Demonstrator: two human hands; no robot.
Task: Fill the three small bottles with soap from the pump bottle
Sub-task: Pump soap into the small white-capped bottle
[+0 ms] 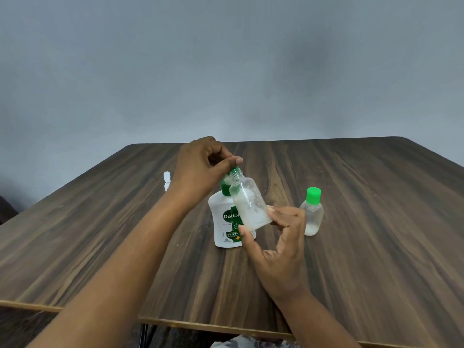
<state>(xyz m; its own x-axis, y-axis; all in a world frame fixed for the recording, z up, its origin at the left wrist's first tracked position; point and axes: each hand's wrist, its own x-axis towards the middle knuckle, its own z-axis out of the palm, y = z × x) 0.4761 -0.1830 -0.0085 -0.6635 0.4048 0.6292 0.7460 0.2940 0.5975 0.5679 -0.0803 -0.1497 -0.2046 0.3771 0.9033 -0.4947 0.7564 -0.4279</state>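
Note:
A white pump bottle (224, 222) with a green pump head stands at the middle of the table. My left hand (200, 164) sits curled on top of the pump head, thumb over the nozzle. My right hand (281, 237) pinches the base of an uncapped clear small bottle (249, 202), tilted with its mouth at the nozzle; white soap lies in its lower part. A second small bottle (312, 214) with a green cap stands upright to the right, a little soap in its bottom. A white-topped small bottle (167, 180) shows partly behind my left wrist.
The dark wood table (364, 222) has its near edge close to me and a second tabletop joins at the left. A grey wall rises behind the far edge.

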